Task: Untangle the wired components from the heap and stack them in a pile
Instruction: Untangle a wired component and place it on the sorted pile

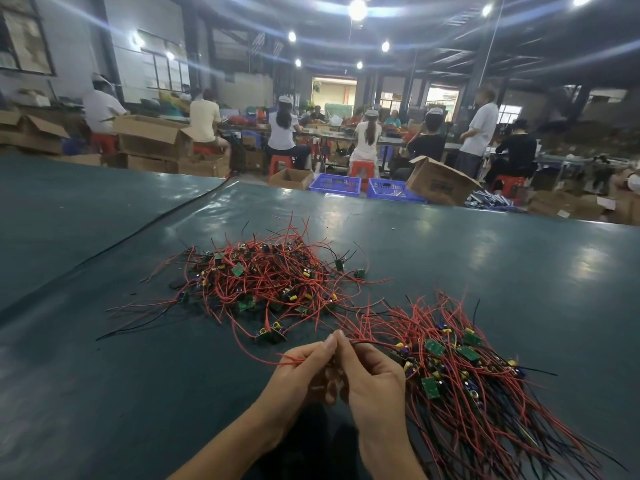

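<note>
In the head view, red wires (362,341) are pinched by the left hand (304,370) and right hand (372,375), fingertips pressed together. The tangled heap (266,278) is seen beyond on the counter (502,258), the pile (474,375) right.

One heap (266,275), one pile (460,368), two hands (301,372) (375,375).

- Ceiling lamps (357,9) are glaring overhead.
- People (282,133) are sitting on red stools (362,169).
- Cardboard boxes (152,136) and blue crates (335,184) are standing beyond the green table (485,258).
</note>
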The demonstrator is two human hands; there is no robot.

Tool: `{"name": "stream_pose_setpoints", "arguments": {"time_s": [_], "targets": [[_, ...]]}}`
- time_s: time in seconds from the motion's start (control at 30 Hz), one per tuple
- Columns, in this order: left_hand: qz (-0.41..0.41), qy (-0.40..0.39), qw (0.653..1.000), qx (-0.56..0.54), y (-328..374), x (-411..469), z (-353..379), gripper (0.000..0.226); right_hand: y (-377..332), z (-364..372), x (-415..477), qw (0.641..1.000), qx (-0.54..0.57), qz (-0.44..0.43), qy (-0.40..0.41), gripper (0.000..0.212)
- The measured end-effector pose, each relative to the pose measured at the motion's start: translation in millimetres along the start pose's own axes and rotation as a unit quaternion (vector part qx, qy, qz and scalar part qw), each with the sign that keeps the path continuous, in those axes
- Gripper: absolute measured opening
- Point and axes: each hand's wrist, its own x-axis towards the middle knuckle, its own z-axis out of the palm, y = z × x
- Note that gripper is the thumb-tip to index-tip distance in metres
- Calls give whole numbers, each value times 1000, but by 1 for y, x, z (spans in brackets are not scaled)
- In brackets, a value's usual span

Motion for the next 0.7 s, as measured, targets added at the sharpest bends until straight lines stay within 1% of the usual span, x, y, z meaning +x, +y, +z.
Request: {"name": "stream_pose_setpoints", "arguments": {"time_s": [0.1,0.13,0.2,0.27,0.33,0.4,0.43,0.5,0.53,0.6,0.67,0.7], "targets": [[42,48,997,53,-13,6,-5,35,2,0,3,1000,2,18,12,21],[43,61,995,61,-13,7,-5,36,3,0,4,999,6,29,20,20],[61,72,993,70,-15,8,-6,38,2,-4,7,996,34,61,55,18],[84,62,993,60,-16,11,-9,43,-4,-13,14,987,81,83,111,20],[97,50,992,65,-17,13,-13,41,-10,-26,21,978,117,75,159,23],[99,49,992,65,-19,14,-15,39,-13,-30,22,976,131,42,171,20],[100,54,992,58,-20,14,-15,40,-12,-29,21,976,134,27,170,19],[101,70,991,46,-25,16,-16,46,-8,-21,17,982,112,10,154,24],[99,73,992,41,-26,16,-16,47,-5,-16,13,987,87,3,133,28],[96,62,992,47,-27,17,-17,41,1,-4,5,998,26,-19,58,38],[98,37,993,55,-28,17,-17,36,3,5,-1,999,-14,-33,2,33],[97,27,993,57,-28,17,-16,37,4,6,-3,999,-21,-38,-3,29]]}}
